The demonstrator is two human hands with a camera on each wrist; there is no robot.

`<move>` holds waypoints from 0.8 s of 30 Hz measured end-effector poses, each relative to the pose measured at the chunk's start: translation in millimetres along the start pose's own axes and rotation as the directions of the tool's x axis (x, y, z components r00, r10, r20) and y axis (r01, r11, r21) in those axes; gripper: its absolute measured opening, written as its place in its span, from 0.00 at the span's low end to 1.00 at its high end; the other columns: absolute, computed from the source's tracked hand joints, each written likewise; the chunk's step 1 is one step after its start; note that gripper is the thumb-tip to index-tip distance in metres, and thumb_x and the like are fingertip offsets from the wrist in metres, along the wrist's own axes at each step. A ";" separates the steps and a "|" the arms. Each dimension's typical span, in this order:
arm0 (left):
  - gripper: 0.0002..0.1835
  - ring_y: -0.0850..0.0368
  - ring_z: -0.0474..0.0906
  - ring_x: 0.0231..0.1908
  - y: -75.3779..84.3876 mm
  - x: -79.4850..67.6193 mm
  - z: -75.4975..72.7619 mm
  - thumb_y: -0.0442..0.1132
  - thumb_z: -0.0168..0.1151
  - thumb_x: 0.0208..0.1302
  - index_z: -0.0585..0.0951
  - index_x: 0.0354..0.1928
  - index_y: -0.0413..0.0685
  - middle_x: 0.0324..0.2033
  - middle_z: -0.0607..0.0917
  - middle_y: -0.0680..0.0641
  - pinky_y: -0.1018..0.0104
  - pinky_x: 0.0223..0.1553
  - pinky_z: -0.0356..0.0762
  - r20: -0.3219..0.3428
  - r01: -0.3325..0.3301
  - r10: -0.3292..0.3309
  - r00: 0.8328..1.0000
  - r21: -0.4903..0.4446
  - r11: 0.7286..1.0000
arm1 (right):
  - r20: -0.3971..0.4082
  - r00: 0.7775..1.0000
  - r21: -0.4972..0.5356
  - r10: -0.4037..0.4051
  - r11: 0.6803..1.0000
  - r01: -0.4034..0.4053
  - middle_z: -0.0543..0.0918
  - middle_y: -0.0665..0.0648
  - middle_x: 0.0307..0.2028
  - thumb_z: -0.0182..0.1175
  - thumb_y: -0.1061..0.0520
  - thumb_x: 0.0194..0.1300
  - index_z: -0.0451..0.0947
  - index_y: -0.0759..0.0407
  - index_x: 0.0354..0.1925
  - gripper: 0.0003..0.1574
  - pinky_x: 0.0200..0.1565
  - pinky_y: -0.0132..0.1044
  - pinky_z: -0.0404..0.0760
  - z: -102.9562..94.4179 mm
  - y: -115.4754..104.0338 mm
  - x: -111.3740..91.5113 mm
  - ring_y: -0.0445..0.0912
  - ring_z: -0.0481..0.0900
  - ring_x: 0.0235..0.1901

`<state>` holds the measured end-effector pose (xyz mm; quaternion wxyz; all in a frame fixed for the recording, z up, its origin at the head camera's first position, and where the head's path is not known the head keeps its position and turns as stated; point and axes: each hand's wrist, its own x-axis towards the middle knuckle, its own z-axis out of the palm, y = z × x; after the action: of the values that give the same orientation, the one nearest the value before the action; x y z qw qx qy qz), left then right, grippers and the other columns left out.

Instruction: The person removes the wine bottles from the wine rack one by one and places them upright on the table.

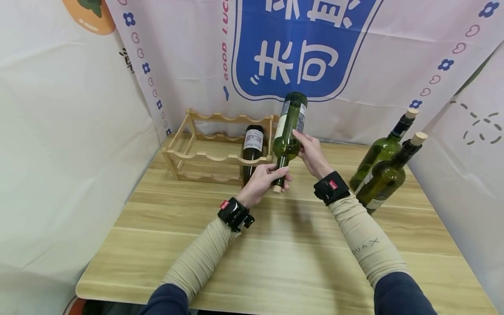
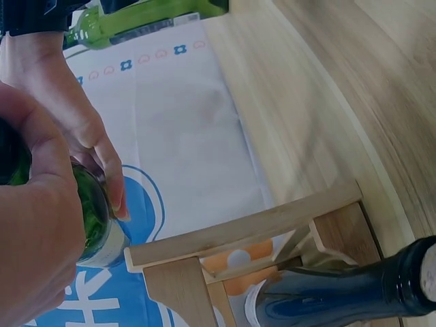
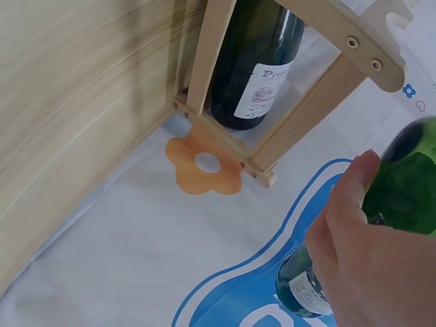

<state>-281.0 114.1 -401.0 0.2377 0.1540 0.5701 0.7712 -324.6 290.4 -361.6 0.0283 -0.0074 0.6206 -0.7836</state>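
A: What do the hands have?

B: Both are on one green bottle (image 1: pixel 290 127), held in the air at the centre of the head view, base tipped up and away, corked neck pointing down toward the person. The left hand (image 1: pixel 263 180) is wrapped round the neck just above the cork; the right hand (image 1: pixel 311 151) clasps the body at the shoulder, fingers curled along the glass. In the right wrist view the thumb lies on the green glass at the right edge.

A: And what is around it?

B: Just left of the bottle and behind it stands the wooden rack (image 1: pixel 204 157), in the upper left part of the table (image 1: pixel 275 262). A dark bottle (image 1: pixel 252 146) already lies in it, at the rack's right end, base toward the backdrop; the wrist views show it resting between the rails.

A: So how far along would you say things are?

B: By my reading, one bottle is racked and this one is lifted and turned lengthwise but not yet in a cradle. Two more corked green bottles (image 1: pixel 383 170) stand untouched at the right edge of the table, well apart from the rack.
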 end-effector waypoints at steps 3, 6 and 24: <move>0.15 0.61 0.82 0.23 -1.8 1.4 1.3 0.40 0.57 0.69 0.77 0.46 0.32 0.31 0.85 0.45 0.72 0.26 0.81 0.006 0.002 -0.002 1.000 0.000 1.000 | -0.012 1.000 -0.001 -0.002 1.000 0.002 0.81 0.50 0.38 0.54 0.47 0.71 0.62 0.72 0.64 0.36 0.43 0.27 0.81 -2.5 0.9 0.1 0.38 0.82 0.35; 0.14 0.61 0.82 0.23 -2.9 2.8 2.3 0.41 0.57 0.70 0.77 0.45 0.33 0.31 0.84 0.45 0.72 0.26 0.82 0.014 0.005 -0.005 1.000 -0.005 1.000 | -0.022 1.000 -0.003 -0.004 1.000 0.004 0.81 0.51 0.39 0.53 0.47 0.72 0.63 0.72 0.64 0.36 0.42 0.27 0.81 -4.8 0.8 0.3 0.38 0.82 0.35; 0.14 0.61 0.82 0.24 -3.2 5.5 10.1 0.41 0.55 0.71 0.76 0.46 0.33 0.32 0.83 0.44 0.73 0.25 0.81 0.038 0.014 -0.013 0.999 -0.013 1.000 | -0.025 1.000 -0.055 -0.018 0.998 0.017 0.81 0.49 0.39 0.53 0.45 0.71 0.60 0.73 0.66 0.39 0.43 0.26 0.81 -12.9 -1.2 -3.6 0.36 0.83 0.36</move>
<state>-279.9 125.9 -401.2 0.2546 0.1632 0.5613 0.7704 -321.6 303.4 -363.3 0.0134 -0.0036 0.6420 -0.7665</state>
